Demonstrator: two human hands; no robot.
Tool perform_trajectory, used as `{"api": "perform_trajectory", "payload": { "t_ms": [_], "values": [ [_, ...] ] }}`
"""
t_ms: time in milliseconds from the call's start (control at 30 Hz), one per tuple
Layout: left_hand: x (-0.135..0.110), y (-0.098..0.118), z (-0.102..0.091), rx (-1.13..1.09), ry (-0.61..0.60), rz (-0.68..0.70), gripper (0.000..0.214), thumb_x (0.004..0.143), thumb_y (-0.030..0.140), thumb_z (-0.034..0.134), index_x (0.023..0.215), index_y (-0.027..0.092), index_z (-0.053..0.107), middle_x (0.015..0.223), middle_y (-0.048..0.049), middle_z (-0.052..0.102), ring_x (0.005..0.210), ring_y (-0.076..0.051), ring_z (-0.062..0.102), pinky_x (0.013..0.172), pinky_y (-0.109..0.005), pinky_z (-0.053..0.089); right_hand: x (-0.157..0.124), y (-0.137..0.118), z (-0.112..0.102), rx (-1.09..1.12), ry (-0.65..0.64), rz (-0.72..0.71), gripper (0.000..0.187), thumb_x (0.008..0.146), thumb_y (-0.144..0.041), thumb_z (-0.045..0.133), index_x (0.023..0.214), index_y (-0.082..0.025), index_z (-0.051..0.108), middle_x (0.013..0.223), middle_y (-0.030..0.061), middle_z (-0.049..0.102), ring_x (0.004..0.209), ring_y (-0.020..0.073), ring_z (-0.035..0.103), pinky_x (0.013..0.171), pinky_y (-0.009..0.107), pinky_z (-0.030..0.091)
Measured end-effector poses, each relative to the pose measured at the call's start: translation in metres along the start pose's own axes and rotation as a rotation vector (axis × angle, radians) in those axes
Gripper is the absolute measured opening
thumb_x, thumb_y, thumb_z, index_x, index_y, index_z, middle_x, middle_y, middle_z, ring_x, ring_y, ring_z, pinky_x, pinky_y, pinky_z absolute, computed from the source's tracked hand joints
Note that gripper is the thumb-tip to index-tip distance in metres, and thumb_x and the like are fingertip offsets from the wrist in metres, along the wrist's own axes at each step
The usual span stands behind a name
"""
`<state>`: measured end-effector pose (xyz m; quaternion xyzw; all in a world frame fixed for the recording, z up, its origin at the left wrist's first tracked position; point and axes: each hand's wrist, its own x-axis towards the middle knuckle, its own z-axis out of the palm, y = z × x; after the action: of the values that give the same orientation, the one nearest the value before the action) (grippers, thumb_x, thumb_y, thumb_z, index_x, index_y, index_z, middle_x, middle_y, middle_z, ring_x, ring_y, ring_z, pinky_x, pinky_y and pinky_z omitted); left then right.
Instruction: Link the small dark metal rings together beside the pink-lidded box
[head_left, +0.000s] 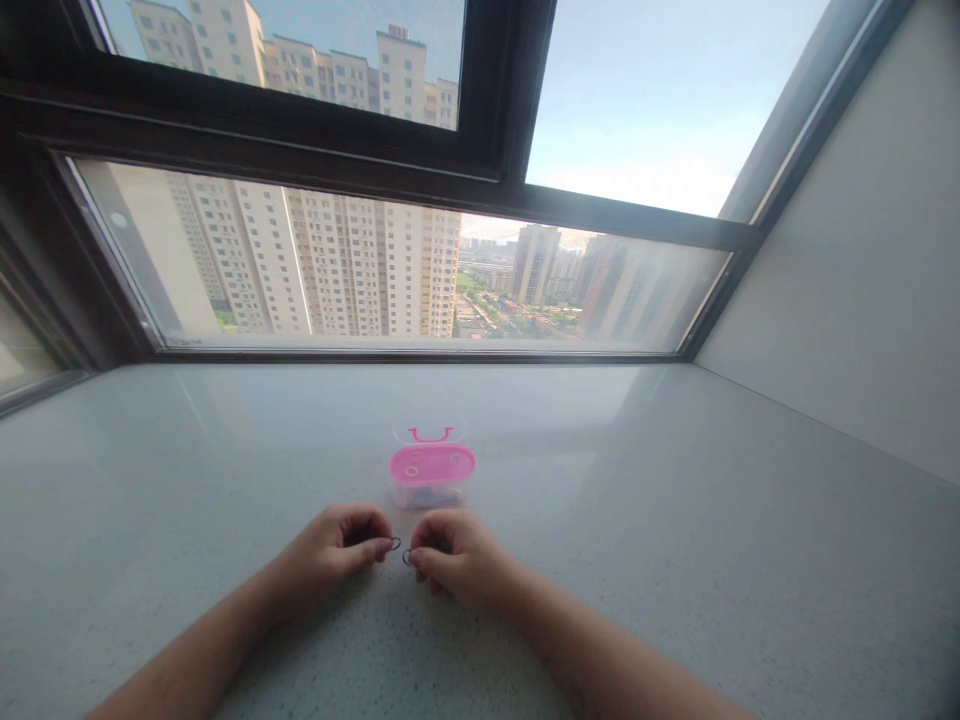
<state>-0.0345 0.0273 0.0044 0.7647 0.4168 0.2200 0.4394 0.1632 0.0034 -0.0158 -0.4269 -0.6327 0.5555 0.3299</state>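
Observation:
Pinched between thumb and fingers of my left hand (349,540) is a small dark ring (396,543). My right hand (457,555) grips a second small dark ring (406,557) the same way. The two rings face each other with a narrow gap between them, just above the speckled counter. Right behind my hands stands a clear plastic box with a pink insert (433,463), on which a few small rings lie. Dark items show faintly through its lower wall. A pink handle (431,436) is at the back of the box.
The pale speckled sill (600,520) reaches back to a dark window frame (420,357). A white wall (847,280) bounds it on the right. Tall buildings show through the glass.

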Motion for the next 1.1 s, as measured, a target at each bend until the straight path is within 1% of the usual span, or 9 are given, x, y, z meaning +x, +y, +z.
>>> {"api": "perform_trajectory", "payload": {
  "t_ms": [200,600,1100],
  "values": [
    [0.0007,-0.0002,-0.0003,0.019,0.0,0.004,0.025,0.077,0.037,0.055,0.074,0.013,0.062,0.067,-0.0006,0.059,0.069,-0.017,0.052,0.064,-0.024,0.04,-0.0002,-0.0003,-0.0006,0.004,-0.004,-0.028,0.002,0.071,-0.016,0.054,0.07,-0.014,0.055,0.056,-0.0027,0.054,0.042,0.0058,0.046,0.039,0.015,0.034],
    [-0.0002,0.002,0.0002,0.006,0.006,0.0,0.025,0.077,0.036,0.055,0.074,0.013,0.063,0.067,-0.0007,0.059,0.069,-0.017,0.052,0.064,-0.025,0.04,0.0001,0.0006,-0.0003,-0.015,0.004,-0.005,0.003,0.072,-0.016,0.055,0.071,-0.014,0.056,0.056,-0.0028,0.054,0.042,0.0061,0.047,0.039,0.015,0.035],
    [-0.0001,0.0053,-0.0002,0.015,0.01,-0.016,0.025,0.077,0.037,0.055,0.073,0.013,0.062,0.066,-0.0001,0.058,0.067,-0.016,0.05,0.063,-0.024,0.039,-0.0003,0.0009,-0.0008,-0.013,0.004,-0.036,0.004,0.071,-0.017,0.055,0.07,-0.013,0.057,0.056,-0.0023,0.055,0.042,0.0056,0.047,0.039,0.015,0.035]
  ]
}}
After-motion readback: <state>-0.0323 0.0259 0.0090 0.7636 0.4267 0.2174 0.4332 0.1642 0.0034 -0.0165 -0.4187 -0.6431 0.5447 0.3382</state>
